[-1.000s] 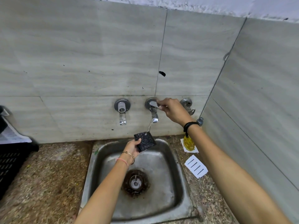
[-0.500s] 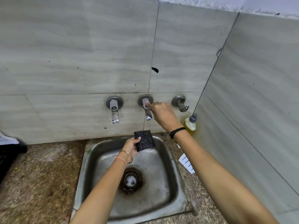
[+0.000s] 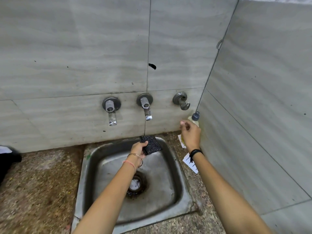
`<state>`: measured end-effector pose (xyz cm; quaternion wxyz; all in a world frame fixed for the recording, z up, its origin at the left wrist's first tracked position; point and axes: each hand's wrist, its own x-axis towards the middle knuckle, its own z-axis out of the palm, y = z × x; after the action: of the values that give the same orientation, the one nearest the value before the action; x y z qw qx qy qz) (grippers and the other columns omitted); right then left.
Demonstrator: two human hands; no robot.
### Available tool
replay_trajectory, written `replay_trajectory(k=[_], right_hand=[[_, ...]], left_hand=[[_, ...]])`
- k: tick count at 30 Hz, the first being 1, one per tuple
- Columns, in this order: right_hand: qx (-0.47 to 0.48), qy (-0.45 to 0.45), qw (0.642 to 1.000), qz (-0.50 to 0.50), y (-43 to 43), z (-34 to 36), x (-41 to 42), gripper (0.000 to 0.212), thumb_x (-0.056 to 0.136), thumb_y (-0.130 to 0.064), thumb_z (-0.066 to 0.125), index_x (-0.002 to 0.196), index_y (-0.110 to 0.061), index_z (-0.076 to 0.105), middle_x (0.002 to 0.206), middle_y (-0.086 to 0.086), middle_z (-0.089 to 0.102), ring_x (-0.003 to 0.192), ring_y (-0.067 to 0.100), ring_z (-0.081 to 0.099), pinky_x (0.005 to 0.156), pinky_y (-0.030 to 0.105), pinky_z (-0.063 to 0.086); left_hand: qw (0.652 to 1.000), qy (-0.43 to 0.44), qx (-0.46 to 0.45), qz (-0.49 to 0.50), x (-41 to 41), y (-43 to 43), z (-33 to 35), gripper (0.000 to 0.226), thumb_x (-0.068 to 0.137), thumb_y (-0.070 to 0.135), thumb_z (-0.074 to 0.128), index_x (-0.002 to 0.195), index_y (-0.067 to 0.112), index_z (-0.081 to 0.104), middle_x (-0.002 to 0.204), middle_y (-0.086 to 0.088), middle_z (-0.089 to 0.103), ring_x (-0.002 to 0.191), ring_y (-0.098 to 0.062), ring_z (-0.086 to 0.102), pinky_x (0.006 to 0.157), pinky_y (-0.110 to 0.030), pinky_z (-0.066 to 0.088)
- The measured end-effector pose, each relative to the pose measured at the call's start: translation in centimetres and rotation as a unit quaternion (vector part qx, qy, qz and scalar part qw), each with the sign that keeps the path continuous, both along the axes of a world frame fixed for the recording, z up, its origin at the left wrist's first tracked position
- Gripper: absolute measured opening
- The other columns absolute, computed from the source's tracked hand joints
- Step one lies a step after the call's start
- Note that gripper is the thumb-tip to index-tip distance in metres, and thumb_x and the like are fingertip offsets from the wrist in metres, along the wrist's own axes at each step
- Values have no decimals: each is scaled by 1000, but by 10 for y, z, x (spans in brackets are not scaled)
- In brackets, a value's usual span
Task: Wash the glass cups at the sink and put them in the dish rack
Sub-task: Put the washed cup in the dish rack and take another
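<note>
A steel sink (image 3: 84, 174) sits in the speckled counter (image 3: 33, 191). The left hand (image 3: 138, 147) grips a dark sponge (image 3: 152, 144) over the sink's back edge, below the middle tap (image 3: 145, 105). The right hand (image 3: 191, 134), fingers loosely curled and holding nothing, hangs before the soap bottle (image 3: 195, 116). It may be touching the bottle, but the hand hides that.

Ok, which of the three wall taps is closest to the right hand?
The rightmost tap, the stubby one with a hooked outlet near the corner; the left tap and middle tap have long spouts. The right hand is below it.
</note>
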<state>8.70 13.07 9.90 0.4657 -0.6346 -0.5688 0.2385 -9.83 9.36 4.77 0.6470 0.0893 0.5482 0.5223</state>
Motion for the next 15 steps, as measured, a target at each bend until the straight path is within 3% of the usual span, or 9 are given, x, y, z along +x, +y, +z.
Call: replay_trajectory(k=[2, 6, 11, 15], right_hand=[[-31, 1, 998, -59, 3, -15, 15, 17, 91, -14, 61, 104, -6, 67, 96, 11, 70, 92, 26, 65, 77, 23, 43], [-86, -5, 988, -131, 17, -30, 35, 41, 86, -21, 68, 117, -1, 51, 121, 15, 53, 113, 30, 49, 88, 31, 37], [-147, 37, 983, -99, 45, -49, 49, 63, 75, -25, 79, 125, -3, 47, 126, 14, 55, 116, 31, 52, 94, 36, 42], [-151, 66, 983, -79, 60, -62, 52, 67, 69, -26, 84, 125, -10, 50, 123, 8, 61, 112, 27, 56, 93, 36, 45]], left_hand=[[1000, 1, -2, -15, 9, 4, -1, 17, 93, -4, 49, 80, 6, 52, 81, -11, 57, 71, -20, 56, 64, -34, 54], [999, 4, -9, -42, 26, 15, -2, 16, 93, -2, 50, 80, 8, 51, 81, -9, 58, 71, -18, 57, 54, -29, 54], [998, 25, -18, -57, 40, 31, -10, 14, 92, -1, 53, 84, 11, 53, 71, -5, 63, 62, -16, 61, 47, -22, 52], [997, 47, -44, -44, 38, 44, -23, 14, 90, 0, 56, 84, 12, 52, 79, -6, 59, 69, -17, 56, 64, -29, 48]])
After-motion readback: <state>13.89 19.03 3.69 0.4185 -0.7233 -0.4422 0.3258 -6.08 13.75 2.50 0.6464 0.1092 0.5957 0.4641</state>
